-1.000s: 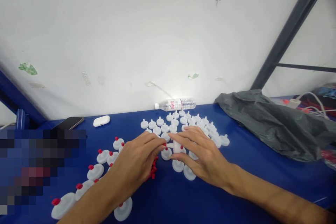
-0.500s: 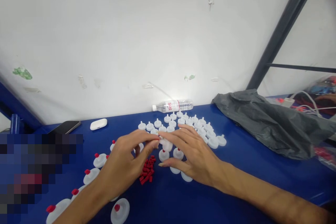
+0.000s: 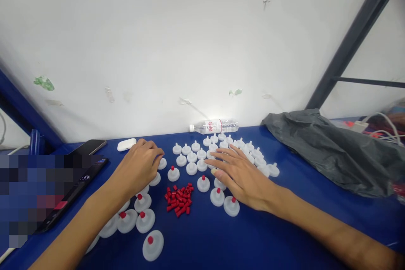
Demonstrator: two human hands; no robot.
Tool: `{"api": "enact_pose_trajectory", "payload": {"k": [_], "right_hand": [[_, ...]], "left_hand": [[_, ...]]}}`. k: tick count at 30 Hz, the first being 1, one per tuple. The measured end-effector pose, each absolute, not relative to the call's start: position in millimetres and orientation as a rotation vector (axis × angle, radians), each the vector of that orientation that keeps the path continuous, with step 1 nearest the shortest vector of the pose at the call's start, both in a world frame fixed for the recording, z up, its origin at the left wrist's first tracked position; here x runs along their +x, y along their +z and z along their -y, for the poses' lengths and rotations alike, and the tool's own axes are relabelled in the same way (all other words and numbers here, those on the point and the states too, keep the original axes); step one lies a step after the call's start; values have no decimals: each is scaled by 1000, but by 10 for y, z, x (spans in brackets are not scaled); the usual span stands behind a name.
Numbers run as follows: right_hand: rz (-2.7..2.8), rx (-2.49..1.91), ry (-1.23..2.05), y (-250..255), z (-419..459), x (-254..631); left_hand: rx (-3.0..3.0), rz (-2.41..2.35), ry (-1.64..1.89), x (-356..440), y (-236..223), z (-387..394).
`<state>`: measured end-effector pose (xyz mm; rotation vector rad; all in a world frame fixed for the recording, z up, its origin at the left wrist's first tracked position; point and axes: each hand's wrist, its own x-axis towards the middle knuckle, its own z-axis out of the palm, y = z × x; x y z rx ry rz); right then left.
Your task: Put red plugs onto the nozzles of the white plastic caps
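My left hand (image 3: 141, 162) is at the back left of the blue table. Its fingers are pinched at a white round spout cap (image 3: 162, 163), whose stem they hide. My right hand (image 3: 236, 171) reaches over the cluster of bare white spout caps (image 3: 191, 157), fingers spread and nothing visibly gripped. Small red tip covers (image 3: 180, 198) lie in a loose pile between my forearms. White spout caps with red tips, such as one at the front (image 3: 153, 245), stand left of the pile. Others, including another red-tipped cap (image 3: 217, 196), stand near my right wrist.
A clear plastic bottle (image 3: 215, 126) lies along the wall. The white earphone case (image 3: 126, 144) is behind my left hand, with a phone (image 3: 91, 147) farther left. A dark grey plastic bag (image 3: 322, 152) covers the right side, beside a metal post (image 3: 344, 42).
My hands have parted from the white spout cap they held together. The left moved left and back with its fingers pinched; the right spread over the bare caps. The view shifted slightly left.
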<state>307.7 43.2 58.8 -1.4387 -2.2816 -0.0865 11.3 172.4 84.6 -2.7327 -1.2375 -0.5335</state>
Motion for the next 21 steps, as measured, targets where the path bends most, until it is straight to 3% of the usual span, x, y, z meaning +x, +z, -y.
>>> {"api": "enact_pose_trajectory", "payload": {"k": [6,21], "right_hand": [[2263,-1553,134,593,-458,3091],[2064,-1113,-221,637,-387,2982]], "left_hand": [[-2797,1113,-654,159,819,-1663],[-3160,708,-375,485,667,-1416]]}}
